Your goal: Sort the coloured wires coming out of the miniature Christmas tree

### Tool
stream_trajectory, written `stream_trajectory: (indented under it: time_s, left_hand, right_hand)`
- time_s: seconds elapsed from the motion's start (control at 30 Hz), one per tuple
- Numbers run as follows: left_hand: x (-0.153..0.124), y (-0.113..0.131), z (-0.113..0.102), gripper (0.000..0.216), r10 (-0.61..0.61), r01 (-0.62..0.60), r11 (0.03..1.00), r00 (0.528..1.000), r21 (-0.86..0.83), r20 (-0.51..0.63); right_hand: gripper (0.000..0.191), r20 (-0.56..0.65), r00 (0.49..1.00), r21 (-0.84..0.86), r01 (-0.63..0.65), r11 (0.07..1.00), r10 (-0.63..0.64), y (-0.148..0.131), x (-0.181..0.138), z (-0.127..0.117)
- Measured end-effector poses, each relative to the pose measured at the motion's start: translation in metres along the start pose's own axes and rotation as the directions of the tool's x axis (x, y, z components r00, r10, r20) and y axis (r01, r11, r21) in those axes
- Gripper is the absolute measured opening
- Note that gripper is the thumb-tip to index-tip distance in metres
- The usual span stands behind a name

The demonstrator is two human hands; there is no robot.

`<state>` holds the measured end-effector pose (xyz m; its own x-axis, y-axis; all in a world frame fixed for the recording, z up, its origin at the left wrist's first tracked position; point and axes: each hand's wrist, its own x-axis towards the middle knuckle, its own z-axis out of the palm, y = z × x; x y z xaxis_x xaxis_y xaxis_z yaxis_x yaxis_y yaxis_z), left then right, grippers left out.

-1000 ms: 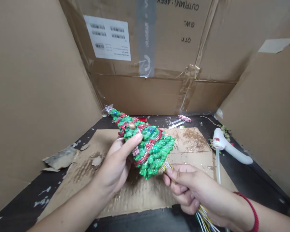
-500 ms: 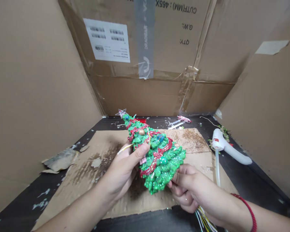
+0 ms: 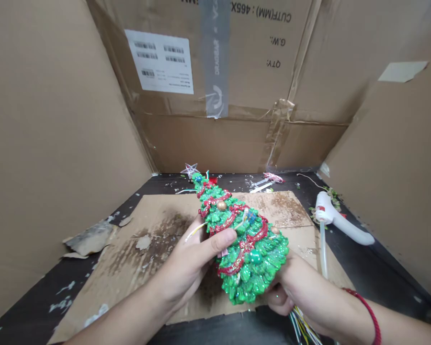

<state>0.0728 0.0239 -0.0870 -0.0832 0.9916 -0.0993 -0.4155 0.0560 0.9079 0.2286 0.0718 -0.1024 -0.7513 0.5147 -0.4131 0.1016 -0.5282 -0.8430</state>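
Observation:
A glittery green Christmas tree ornament [image 3: 249,258] with red garlands, small baubles and a clear star [image 3: 190,170] on top lies tilted in my left hand [image 3: 197,256]. My left thumb presses on its front, and the fingers go behind it. Thin yellow and white wires [image 3: 196,231] stick out of the tree's side near the thumb. My right hand [image 3: 287,282] is at the underside of the tree's wide base, its fingers curled and mostly hidden behind it. A bundle of coloured wires [image 3: 303,326] comes out below that hand, seemingly gripped in the curled fingers.
Under the hands lies a stained cardboard sheet [image 3: 158,206] on a dark table [image 3: 32,302]. A white glue gun [image 3: 341,223] rests on the right. Red-and-white string [image 3: 273,178] lies at the back, torn grey paper [image 3: 89,237] at left. Cardboard walls [image 3: 237,139] surround the table.
The tree has shifted right and a little toward me, along with my left hand. More of my right hand's fingers are now hidden behind the base.

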Motion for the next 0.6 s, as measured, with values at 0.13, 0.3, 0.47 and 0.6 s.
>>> stream_trajectory:
  time_s: [0.13, 0.3, 0.47, 0.6]
  left_hand:
    - [0.002, 0.002, -0.003, 0.053, -0.011, 0.011, 1.000, 1.000, -0.010, 0.004]
    - [0.009, 0.007, -0.010, 0.045, 0.008, -0.008, 1.000, 0.999, 0.001, -0.034]
    - [0.014, 0.011, -0.018, 0.045, 0.039, -0.036, 0.999, 0.997, 0.038, -0.066]
    - [0.016, 0.012, -0.019, 0.043, 0.030, -0.030, 1.000, 0.995, 0.006, -0.092]
  right_hand:
    - [0.034, 0.018, 0.999, 0.005, -0.035, 0.999, 0.035, 0.000, 0.000, -0.002]
    - [0.035, 0.109, 0.991, 0.025, -0.077, 0.997, 0.074, -0.002, -0.003, -0.007]
    - [0.035, 0.211, 0.975, 0.059, -0.085, 0.995, 0.071, -0.001, -0.009, -0.008]
    - [0.034, 0.212, 0.970, 0.033, -0.130, 0.991, 0.120, -0.001, -0.011, -0.007]
